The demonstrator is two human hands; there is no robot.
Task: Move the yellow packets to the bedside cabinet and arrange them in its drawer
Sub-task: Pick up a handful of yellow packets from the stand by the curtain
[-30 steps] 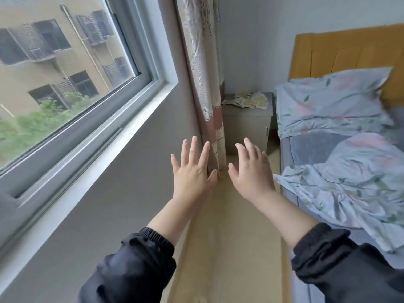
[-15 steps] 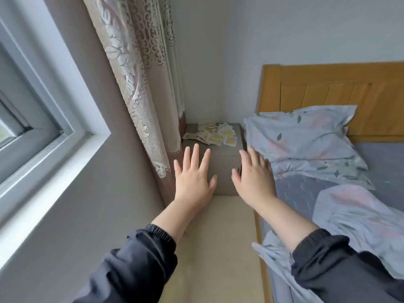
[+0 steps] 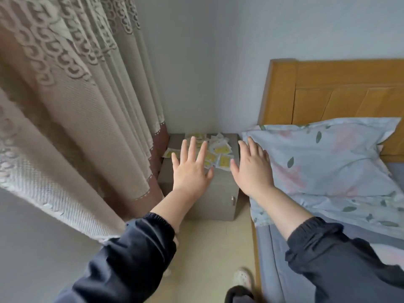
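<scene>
Nothing readable here honestly, the yellow packets (image 3: 219, 154) on the cabinet (image 3: 220, 193) probably have print, but it's too blurry.

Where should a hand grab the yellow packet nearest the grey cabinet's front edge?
By its front edge, coming from the front and above. The yellow packet lies flat and thin on the cabinet top, so there is little to grip from above; its near edge seems to reach the top's front lip, where the right hand could probably pinch it.
</scene>
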